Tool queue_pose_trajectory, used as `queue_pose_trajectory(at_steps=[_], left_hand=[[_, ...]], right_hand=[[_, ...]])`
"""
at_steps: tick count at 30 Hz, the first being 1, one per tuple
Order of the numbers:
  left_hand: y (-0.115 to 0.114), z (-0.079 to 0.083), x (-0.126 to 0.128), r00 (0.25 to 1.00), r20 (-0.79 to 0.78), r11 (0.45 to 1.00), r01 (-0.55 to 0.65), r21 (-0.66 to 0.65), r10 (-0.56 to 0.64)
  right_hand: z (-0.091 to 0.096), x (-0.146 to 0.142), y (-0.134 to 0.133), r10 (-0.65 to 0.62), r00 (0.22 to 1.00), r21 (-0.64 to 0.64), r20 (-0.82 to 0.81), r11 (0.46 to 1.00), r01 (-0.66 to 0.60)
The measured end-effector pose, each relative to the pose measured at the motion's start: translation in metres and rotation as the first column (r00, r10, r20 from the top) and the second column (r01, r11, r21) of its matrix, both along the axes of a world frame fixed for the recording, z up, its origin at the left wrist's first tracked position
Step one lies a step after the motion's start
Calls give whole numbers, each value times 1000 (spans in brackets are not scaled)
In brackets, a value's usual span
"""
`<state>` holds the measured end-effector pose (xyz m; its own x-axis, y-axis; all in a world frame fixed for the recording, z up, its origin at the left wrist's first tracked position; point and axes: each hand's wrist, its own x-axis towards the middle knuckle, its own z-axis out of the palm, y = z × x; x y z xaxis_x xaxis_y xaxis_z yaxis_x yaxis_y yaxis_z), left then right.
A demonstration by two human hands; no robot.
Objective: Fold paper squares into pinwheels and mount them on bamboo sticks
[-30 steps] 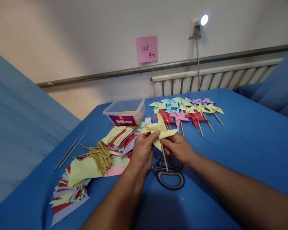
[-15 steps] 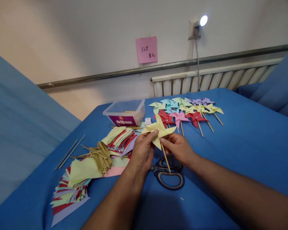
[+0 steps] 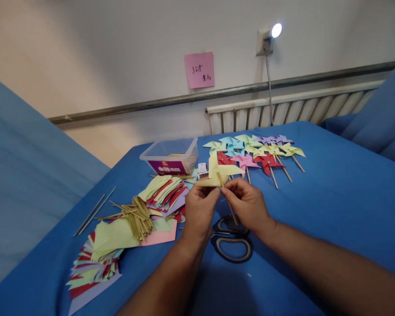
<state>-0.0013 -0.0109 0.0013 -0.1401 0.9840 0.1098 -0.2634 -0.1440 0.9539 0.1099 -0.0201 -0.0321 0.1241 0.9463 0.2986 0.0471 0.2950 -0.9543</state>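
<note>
Nearest, at 6 o'clock below the hands, a pair of scissors (image 3: 232, 245) lies flat on the blue cloth (image 3: 332, 197), its handles under the wrists.

Just above it the left hand (image 3: 199, 210) and the right hand (image 3: 248, 204) meet, held clear of the cloth. The left thumb and fingers are closed narrowly on the lower edge of a yellow pinwheel (image 3: 219, 172). The right fingers are curled and pinch its stick (image 3: 233, 216) just under the paper head.

The pinwheel's long axis is the stick. It slants from the paper head at 11 o'clock down to the free end at 5 o'clock, which hangs over the scissors. The head tilts back, facing mostly upward, with its blades spread flat.

At 8 o'clock from the hands lies a fanned pile of coloured paper squares (image 3: 95, 263). A heap of loose sticks (image 3: 139, 216) lies at 9 o'clock, beside a second paper pile (image 3: 166, 189).

Farther off, at 11 o'clock, stands a clear plastic box (image 3: 169, 156). At 1 o'clock a row of finished pinwheels (image 3: 255, 151) lies on the cloth, sticks pointing toward 5 o'clock.

Behind, the wall carries a radiator (image 3: 283, 109), a pink note (image 3: 199, 70) and a lit lamp (image 3: 275, 30).
</note>
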Motion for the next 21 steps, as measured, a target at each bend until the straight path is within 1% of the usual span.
queue_pose_trajectory(at_steps=[5, 16, 19, 21], left_hand=[[0, 1, -1, 999, 45, 1000, 16, -3, -16], [3, 1, -7, 989, -146, 999, -33, -12, 31], [3, 0, -8, 986, -163, 999, -32, -13, 30], [3, 0, -8, 989, -145, 1000, -22, -16, 19]], right_hand=[[-2, -2, -1, 30, 999, 4, 24, 1000, -30], [-3, -4, -3, 80, 997, -16, 8, 997, -79], [-5, -4, -3, 80, 997, -21, 13, 997, -80], [-5, -4, -3, 86, 996, -31, 4, 996, -86]])
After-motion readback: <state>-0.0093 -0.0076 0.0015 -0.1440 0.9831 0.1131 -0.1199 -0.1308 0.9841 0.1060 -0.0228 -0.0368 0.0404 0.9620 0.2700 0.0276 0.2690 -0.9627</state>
